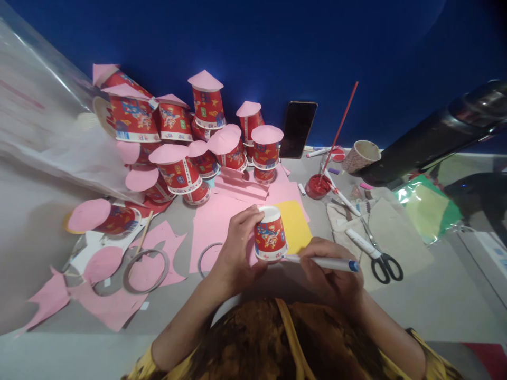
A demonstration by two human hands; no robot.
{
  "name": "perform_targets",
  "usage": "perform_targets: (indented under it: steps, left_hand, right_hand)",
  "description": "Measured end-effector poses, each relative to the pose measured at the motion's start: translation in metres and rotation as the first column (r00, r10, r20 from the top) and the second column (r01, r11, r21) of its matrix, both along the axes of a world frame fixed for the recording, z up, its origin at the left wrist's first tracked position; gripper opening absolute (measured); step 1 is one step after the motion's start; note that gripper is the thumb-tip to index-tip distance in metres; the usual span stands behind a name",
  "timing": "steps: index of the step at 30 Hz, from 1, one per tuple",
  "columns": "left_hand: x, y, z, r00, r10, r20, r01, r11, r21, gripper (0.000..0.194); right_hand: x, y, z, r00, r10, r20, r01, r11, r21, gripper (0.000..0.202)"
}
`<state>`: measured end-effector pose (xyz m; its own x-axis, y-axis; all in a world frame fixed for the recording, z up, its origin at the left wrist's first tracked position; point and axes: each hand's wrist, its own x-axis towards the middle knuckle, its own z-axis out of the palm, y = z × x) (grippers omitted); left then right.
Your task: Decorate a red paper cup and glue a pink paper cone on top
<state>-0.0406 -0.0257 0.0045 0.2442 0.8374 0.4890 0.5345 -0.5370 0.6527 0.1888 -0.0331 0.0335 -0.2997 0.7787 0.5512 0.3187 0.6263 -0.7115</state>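
A red patterned paper cup (270, 236) with a white rim is held in my left hand (240, 248), its fingers wrapped round the cup's left side. My right hand (335, 269) grips a silver marker (332, 263) with a blue end. The marker's tip is at the lower right edge of the cup. Beneath and behind the cup lie pink paper (206, 227) and a yellow sheet (293, 224). Beyond my hands stand several red cups topped with pink paper cones, one of them a stacked cup (207, 103) near the blue wall.
To the right are black-handled scissors (386, 267), a red paint cup (319, 187) with a stick, a patterned cup (362, 155) and a black cylinder (428, 137). A phone (299, 129) leans on the wall. Grey rings (146, 271) and pink scraps (114, 306) lie left.
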Motion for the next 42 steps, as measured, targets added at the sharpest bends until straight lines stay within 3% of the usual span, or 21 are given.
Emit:
perform_targets:
  steps: [7, 13, 23, 30, 42]
  left_hand:
    - [0.0, -0.002, 0.003, 1.0, 0.008, 0.03, -0.007, 0.999, -0.04, 0.087]
    - [0.001, -0.001, 0.003, 0.999, -0.018, 0.03, 0.018, 1.0, -0.017, 0.083]
    - [0.0, -0.002, 0.004, 0.999, 0.015, 0.038, -0.012, 0.995, -0.095, 0.092]
    - [0.003, -0.002, 0.004, 0.999, -0.001, 0.034, 0.005, 0.995, -0.103, 0.096]
    - [0.001, -0.003, 0.002, 0.998, -0.043, 0.052, 0.05, 0.99, -0.132, 0.096]
  right_hand:
    - [0.002, -0.002, 0.0, 0.999, -0.012, -0.053, 0.009, 0.998, -0.061, 0.016]
    - [0.0, -0.001, 0.004, 1.0, -0.006, 0.016, 0.006, 1.0, -0.026, 0.016]
    - [0.004, -0.004, -0.002, 0.992, 0.007, -0.126, -0.021, 0.994, -0.111, 0.015]
    - [-0.004, -0.002, 0.006, 0.997, 0.019, -0.071, -0.016, 0.999, 0.049, 0.021]
    - [-0.008, -0.002, 0.006, 0.999, 0.011, -0.051, -0.007, 0.998, 0.069, 0.02]
